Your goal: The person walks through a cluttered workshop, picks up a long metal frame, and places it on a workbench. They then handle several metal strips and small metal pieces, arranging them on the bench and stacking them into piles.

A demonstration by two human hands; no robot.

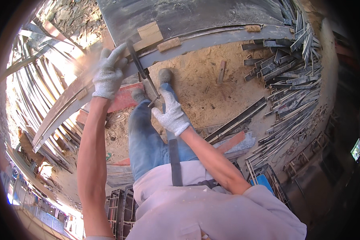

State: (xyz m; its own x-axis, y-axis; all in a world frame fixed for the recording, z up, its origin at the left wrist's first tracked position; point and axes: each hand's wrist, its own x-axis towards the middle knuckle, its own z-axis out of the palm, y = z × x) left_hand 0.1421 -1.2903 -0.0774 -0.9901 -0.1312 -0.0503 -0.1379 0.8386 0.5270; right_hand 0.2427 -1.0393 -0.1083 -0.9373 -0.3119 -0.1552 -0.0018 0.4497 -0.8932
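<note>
A dark metal clamp [137, 62] sits across a long grey-edged panel [212, 42], its threaded rod and small cross handle [153, 101] reaching back toward me. My left hand [109, 76], in a pale knit glove, is at the clamp's far end, thumb and forefinger against its dark arm. Part of that grip is hidden. My right hand [173, 114], gloved alike, is beside the cross handle. Its thumb and fingers are apart around the handle's end, not closed on it. Small wood blocks [169, 44] lie along the panel's edge.
Many metal strips [292, 80] are heaped at the right. Long slats [38, 94] lie in a pile at the left. A red board [126, 97] rests by my feet on dusty ground [200, 86]. A large dark sheet [196, 16] spans the far side.
</note>
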